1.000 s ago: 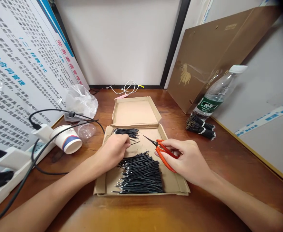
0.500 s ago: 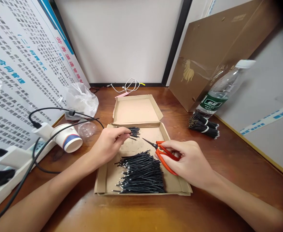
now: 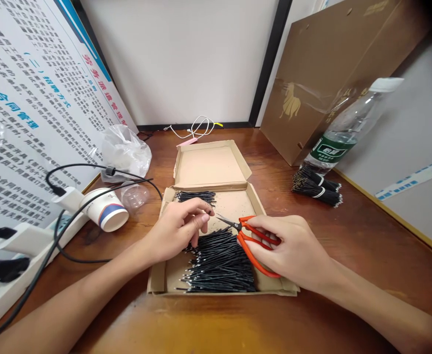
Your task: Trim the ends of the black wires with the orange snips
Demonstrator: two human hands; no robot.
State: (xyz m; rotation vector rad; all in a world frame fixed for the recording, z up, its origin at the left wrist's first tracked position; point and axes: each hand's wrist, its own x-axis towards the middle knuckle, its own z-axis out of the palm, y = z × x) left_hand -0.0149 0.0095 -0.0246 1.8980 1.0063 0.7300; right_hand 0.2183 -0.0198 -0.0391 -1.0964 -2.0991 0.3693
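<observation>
My right hand (image 3: pixel 297 246) grips a pair of scissors (image 3: pixel 258 246) with red-orange loop handles. Their slim dark blades point left, over the shallow cardboard box (image 3: pixel 275 280). Close to the blade tips, my left hand (image 3: pixel 182 226) hovers with loosely bent fingers, a dark smudge on the index fingertip. No wire shows between its thumb and index finger. Below both hands, a large pile of short black wires (image 3: pixel 223 265) with silvery ends lies in the box. A smaller row of black wires (image 3: pixel 196 197) sits farther back, partly behind my left hand.
Two tied bundles of black wire (image 3: pixel 319 189) lie at right by a water bottle (image 3: pixel 330 147). At left are a paper cup (image 3: pixel 108 211), a plastic bag (image 3: pixel 123 152), and a power strip (image 3: pixel 27 275) with a looping black cable. The box's lid (image 3: pixel 212 164) is folded back.
My left hand has moved from the small back row of wires toward me and right, nearer the blade tips. The scissors stay in my right hand, almost unmoved. The view has shifted slightly.
</observation>
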